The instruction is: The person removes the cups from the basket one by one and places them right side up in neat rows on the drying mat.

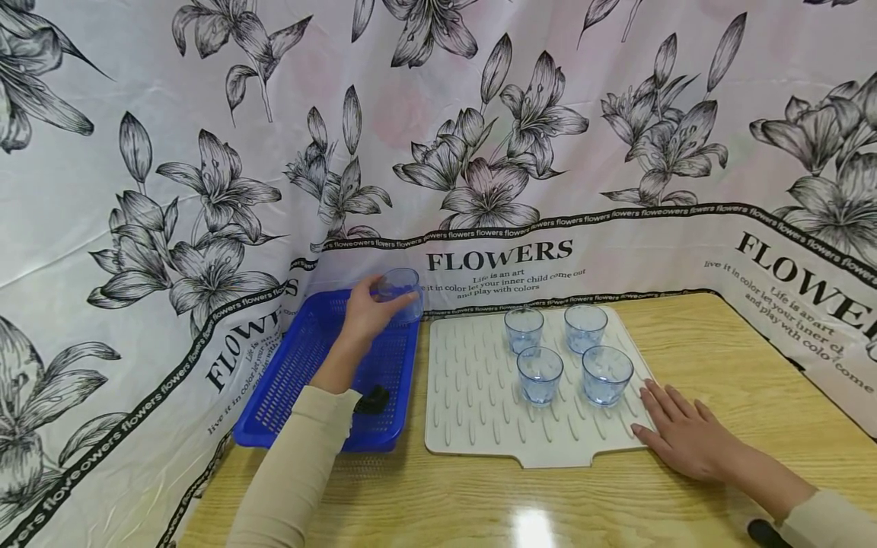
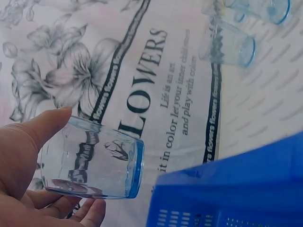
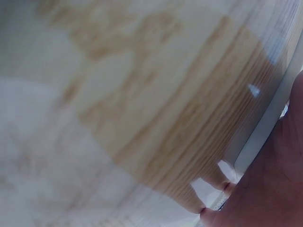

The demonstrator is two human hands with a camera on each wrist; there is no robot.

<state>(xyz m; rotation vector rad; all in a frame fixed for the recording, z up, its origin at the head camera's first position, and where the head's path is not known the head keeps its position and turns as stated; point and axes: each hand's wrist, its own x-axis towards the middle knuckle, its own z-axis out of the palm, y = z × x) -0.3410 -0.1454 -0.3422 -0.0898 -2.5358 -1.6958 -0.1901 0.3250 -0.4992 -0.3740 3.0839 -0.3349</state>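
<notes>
A clear bluish drinking glass (image 1: 404,293) is gripped between the thumb and fingers of my left hand (image 1: 370,310), above the far right corner of the blue basket (image 1: 256,415). In the left wrist view the glass (image 2: 94,163) lies tilted on its side across the hand, its thick blue base pointing right. My right hand (image 1: 688,434) lies flat with fingers straight, touching the right edge of the white ridged drying mat (image 1: 473,434). Several matching glasses stand on the mat's right half, including a front right glass (image 1: 607,377) and a front left glass (image 1: 539,377).
The basket stands left of the mat on a wooden table (image 1: 384,498). A flower-printed cloth (image 1: 493,152) hangs behind and along both sides. Black straps show at both wrists, one over the basket (image 1: 329,438).
</notes>
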